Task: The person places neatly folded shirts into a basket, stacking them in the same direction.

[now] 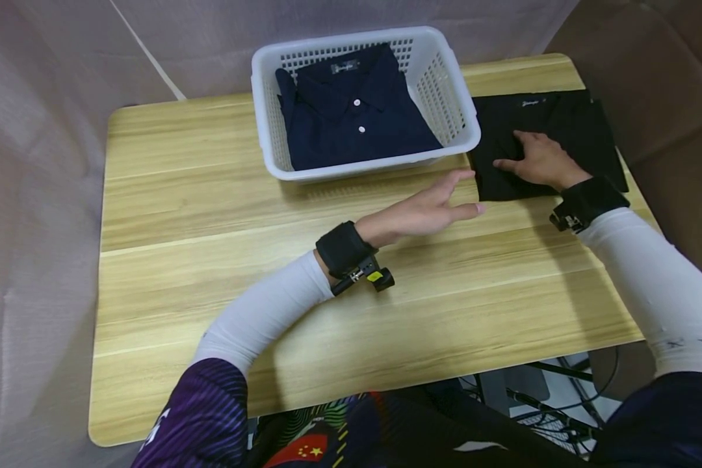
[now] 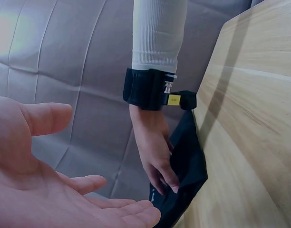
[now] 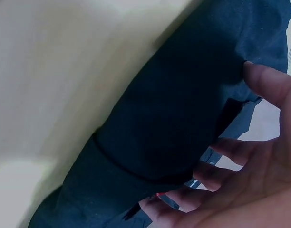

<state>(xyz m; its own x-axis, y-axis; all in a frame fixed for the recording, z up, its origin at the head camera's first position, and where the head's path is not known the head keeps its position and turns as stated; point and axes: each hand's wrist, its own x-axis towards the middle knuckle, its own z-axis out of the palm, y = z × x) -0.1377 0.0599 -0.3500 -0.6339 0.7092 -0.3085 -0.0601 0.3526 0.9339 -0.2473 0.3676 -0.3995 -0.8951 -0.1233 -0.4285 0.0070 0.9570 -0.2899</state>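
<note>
A folded black shirt point(image 1: 500, 117) with a small collar label lies at the right end of the table. My right hand point(image 1: 545, 160) rests on it, thumb and fingers spread; in the right wrist view, the fingertips point(image 3: 255, 76) touch the dark cloth point(image 3: 169, 114). The left hand point(image 1: 421, 209) is held over the table just beside the shirt's left front corner, palm bare and fingers extended, as the left wrist view shows. Behind the left hand, a white plastic basket point(image 1: 368, 170) contains a folded navy shirt point(image 1: 330, 107) with white buttons.
The wooden table point(image 1: 210, 260) has rounded corners. Grey fabric point(image 1: 47, 214) hangs behind and to the left, and a brown surface point(image 1: 673, 84) stands off the right edge. Beneath the front right edge are a metal frame and cables point(image 1: 561, 416).
</note>
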